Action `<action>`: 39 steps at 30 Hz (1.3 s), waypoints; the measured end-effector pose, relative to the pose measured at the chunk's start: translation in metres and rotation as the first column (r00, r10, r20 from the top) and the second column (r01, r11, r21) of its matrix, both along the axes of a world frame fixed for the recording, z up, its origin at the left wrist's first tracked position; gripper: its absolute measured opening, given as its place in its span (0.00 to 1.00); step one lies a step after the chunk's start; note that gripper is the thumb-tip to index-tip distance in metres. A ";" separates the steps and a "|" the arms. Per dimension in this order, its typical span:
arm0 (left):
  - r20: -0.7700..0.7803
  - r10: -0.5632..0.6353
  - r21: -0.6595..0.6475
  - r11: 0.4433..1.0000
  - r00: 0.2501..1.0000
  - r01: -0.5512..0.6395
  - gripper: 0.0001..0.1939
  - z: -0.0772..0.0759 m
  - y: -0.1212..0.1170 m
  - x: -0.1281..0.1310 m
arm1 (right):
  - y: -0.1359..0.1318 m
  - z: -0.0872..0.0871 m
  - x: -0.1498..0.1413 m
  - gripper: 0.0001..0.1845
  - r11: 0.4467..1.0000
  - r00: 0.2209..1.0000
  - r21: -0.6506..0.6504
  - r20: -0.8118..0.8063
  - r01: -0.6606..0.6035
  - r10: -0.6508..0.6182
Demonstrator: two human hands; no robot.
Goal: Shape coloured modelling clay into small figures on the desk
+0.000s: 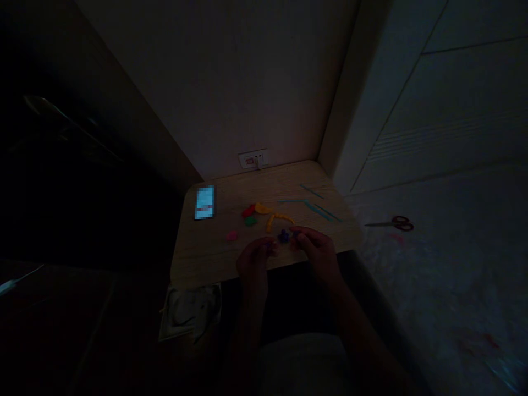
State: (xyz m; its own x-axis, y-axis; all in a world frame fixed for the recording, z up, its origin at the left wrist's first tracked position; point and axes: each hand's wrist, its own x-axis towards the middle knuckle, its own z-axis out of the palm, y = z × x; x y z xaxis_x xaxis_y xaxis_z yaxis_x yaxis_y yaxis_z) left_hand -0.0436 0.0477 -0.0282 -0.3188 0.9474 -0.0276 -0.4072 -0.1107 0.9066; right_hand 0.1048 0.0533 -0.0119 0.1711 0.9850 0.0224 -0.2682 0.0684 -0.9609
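My left hand (253, 258) is closed at the table's front edge, and a bit of dark purple clay (269, 247) shows at its fingertips. My right hand (317, 246) pinches another small purple piece (296, 234), partly covered by the fingers. Between the two hands lies a small purple clay flower (283, 236) with rounded petals. Just behind it are a bent orange clay strip (282, 216) and an orange lump (262, 208). Red clay (248, 210), green clay (250, 220) and pink clay (231, 235) sit to the left. Dim light blurs the fingertips.
The small wooden table (193, 247) stands against a wall with a socket (253, 159). A lit phone (205, 202) lies at its left, thin teal tools (317, 209) at its right. Scissors (391, 223) are on the right-hand floor; a box (190, 312) is below left.
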 end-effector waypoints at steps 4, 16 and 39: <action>0.017 -0.005 0.029 1.000 1.000 0.005 0.16 -0.002 0.000 0.000 | 0.000 0.000 -0.001 0.11 0.999 1.000 -0.038 -0.026 -0.016 0.015; 0.021 0.008 0.031 0.999 1.000 -0.009 0.20 0.003 -0.002 0.001 | -0.002 -0.003 -0.001 0.13 1.000 1.000 -0.005 0.005 -0.016 0.016; 0.063 -0.009 0.073 0.997 0.998 0.004 0.18 0.006 -0.001 0.001 | -0.001 0.001 -0.001 0.14 0.999 1.000 -0.033 0.003 -0.021 0.021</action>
State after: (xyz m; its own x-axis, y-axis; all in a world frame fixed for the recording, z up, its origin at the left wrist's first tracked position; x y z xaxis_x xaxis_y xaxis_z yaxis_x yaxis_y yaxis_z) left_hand -0.0424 0.0470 -0.0227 -0.3124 0.9497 0.0215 -0.4642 -0.1724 0.8688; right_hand 0.1040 0.0523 -0.0105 0.1505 0.9886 -0.0097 -0.2661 0.0311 -0.9634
